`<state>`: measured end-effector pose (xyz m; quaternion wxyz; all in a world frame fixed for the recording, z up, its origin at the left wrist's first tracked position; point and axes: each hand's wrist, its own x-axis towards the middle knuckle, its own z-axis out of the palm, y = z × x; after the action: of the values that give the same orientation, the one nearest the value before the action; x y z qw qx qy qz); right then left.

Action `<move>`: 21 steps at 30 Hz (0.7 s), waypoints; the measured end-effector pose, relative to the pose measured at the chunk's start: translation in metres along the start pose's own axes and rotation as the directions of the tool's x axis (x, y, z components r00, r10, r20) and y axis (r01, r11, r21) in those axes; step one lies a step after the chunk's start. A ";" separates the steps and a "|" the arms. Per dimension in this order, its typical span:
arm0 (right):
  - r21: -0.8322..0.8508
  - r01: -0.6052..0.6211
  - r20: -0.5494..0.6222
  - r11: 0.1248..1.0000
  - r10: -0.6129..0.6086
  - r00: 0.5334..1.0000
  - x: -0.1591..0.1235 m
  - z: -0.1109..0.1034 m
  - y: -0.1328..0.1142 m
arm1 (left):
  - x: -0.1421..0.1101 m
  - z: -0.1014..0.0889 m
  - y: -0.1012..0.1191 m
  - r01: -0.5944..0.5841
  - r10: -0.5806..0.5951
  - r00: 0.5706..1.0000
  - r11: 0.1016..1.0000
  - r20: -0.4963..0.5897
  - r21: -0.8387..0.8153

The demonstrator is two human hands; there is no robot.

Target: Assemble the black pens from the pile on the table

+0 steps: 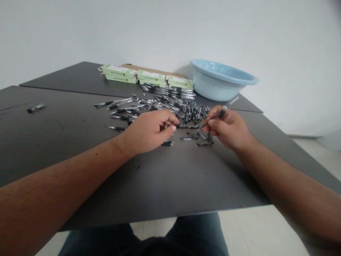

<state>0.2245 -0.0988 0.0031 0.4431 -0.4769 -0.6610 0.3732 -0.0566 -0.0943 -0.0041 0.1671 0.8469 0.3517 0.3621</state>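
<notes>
My left hand (153, 129) is closed, thumb and forefinger pinched at the end of a clear and black pen (188, 126) that points right. My right hand (229, 126) is closed on a thin pen refill (213, 119), slanted with its tip down to the left. A small dark and silvery piece (223, 111) shows at its fingers; its kind is unclear. Between and behind both hands spreads a heap of pens and pen parts (170, 103). A few loose black pen caps (204, 143) lie just below my right hand.
Light green boxes (119, 73) stand stacked at the back, before a piece of brown cardboard (154, 69). A light blue basin (213, 83) is at the back right. One pen part (36, 108) lies far left on the dark table (170, 185).
</notes>
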 end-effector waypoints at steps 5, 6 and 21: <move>0.132 -0.026 0.105 0.991 0.013 0.994 -0.010 0.014 -0.008 | -0.002 0.004 0.010 -0.015 0.020 0.998 0.997 0.065 -0.074; 0.147 -0.025 0.122 0.989 0.007 0.993 -0.011 0.016 -0.008 | -0.003 0.005 0.011 -0.016 0.022 0.997 0.996 0.074 -0.092; 0.038 0.088 0.194 0.995 -0.094 0.977 -0.017 0.028 -0.013 | -0.003 0.004 0.017 -0.021 0.027 0.996 0.997 0.086 -0.071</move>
<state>0.1970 -0.1209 0.0013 0.3996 -0.4006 -0.7169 0.4072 -0.0466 -0.1081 0.0009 0.2073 0.8597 0.3210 0.3390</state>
